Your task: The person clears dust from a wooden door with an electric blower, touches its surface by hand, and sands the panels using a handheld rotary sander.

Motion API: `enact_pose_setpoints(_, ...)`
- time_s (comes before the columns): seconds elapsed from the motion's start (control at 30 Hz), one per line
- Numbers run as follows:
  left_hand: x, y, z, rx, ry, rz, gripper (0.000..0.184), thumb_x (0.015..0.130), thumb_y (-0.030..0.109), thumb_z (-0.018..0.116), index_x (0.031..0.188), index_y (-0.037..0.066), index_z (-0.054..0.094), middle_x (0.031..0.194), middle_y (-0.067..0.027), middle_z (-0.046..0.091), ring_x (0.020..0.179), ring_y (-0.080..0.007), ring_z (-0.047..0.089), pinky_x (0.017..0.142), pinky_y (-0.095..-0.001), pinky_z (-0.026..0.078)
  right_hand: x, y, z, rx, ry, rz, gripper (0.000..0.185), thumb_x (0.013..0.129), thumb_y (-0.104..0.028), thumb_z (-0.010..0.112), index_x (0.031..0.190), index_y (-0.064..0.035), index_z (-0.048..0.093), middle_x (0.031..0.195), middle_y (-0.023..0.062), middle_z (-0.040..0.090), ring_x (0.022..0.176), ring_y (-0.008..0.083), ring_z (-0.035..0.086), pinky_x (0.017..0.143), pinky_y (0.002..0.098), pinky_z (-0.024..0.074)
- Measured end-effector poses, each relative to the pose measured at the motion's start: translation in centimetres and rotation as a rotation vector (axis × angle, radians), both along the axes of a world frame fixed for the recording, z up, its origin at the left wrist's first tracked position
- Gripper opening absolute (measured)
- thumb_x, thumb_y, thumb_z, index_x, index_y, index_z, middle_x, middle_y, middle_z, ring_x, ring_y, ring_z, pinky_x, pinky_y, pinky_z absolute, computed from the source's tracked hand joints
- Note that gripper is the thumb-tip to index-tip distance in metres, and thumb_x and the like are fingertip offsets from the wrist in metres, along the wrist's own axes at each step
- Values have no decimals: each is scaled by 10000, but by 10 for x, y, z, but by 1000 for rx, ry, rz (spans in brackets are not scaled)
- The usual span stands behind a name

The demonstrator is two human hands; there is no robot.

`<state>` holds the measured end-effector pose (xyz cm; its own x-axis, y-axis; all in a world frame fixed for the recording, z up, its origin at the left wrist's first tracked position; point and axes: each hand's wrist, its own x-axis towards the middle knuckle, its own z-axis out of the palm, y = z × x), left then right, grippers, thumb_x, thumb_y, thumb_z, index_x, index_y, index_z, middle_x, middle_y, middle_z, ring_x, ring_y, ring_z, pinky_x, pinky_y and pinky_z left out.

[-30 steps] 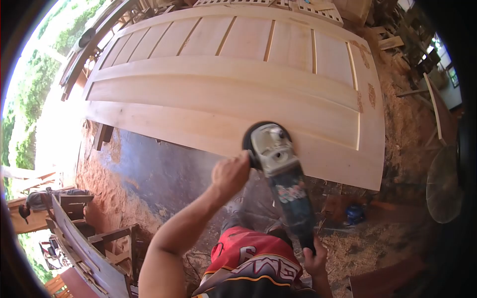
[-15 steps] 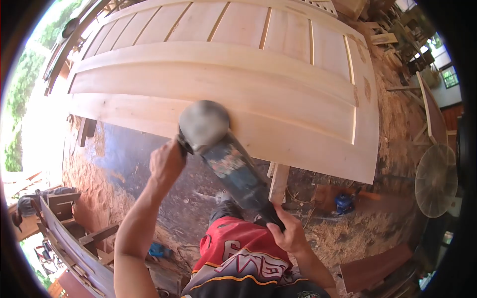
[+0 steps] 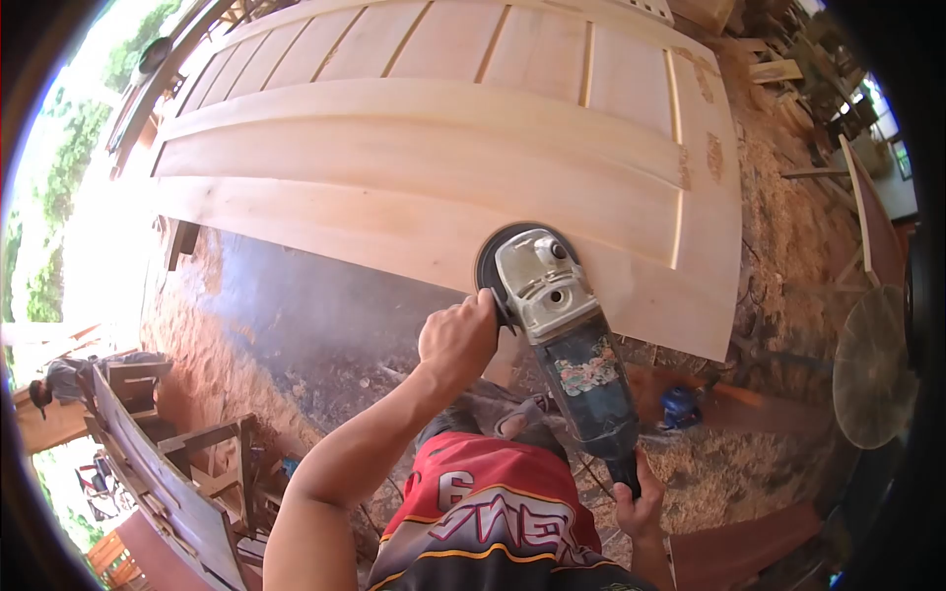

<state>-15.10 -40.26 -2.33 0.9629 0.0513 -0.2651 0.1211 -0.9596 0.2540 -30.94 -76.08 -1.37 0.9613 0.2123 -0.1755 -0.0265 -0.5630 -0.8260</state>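
Note:
An angle grinder (image 3: 581, 364) with a silver head and a dark body lies slantwise across the near edge of a pale wooden door (image 3: 414, 212). Its round disc (image 3: 489, 264) is over the door's near rail, apparently against the wood. My left hand (image 3: 458, 340) is closed round the side handle by the head, the handle mostly hidden by the fingers. At the tail end, my right hand (image 3: 641, 500) wraps the black rear grip. Long raised rails and grooved panels run along the door.
Sawdust (image 3: 187, 325) covers much of the floor, with haze below the door. A round fan (image 3: 872, 364) stands at the right. A blue object (image 3: 680, 407) sits under the door's near right corner. Wooden frames (image 3: 207, 453) stand at lower left.
The grinder has moved right along the door's near rail, both hands moving with it. Its head, blurred before, now shows sharply. The view has shifted slightly.

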Motion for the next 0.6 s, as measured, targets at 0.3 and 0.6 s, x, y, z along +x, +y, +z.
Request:
enact_pose_setpoints(0.3, 17, -106, -6, -44, -40, -158, 83, 932, 99, 534, 959, 27, 565, 899, -182, 728, 846, -342, 746, 709, -454, 593, -36, -89, -3, -30, 58, -159, 611, 927, -259, 635, 1386, 128, 518, 1081, 299, 690, 974, 394, 722, 836, 408, 554)
enact_pose_setpoints(0.6, 19, -180, -6, -59, -23, -254, 90, 931, 96, 526, 974, 25, 562, 917, -188, 727, 829, -344, 747, 701, -451, 595, -65, -143, -6, -30, 70, -265, 619, 948, -285, 633, 1394, 129, 518, 1088, 277, 693, 946, 335, 726, 787, 381, 552)
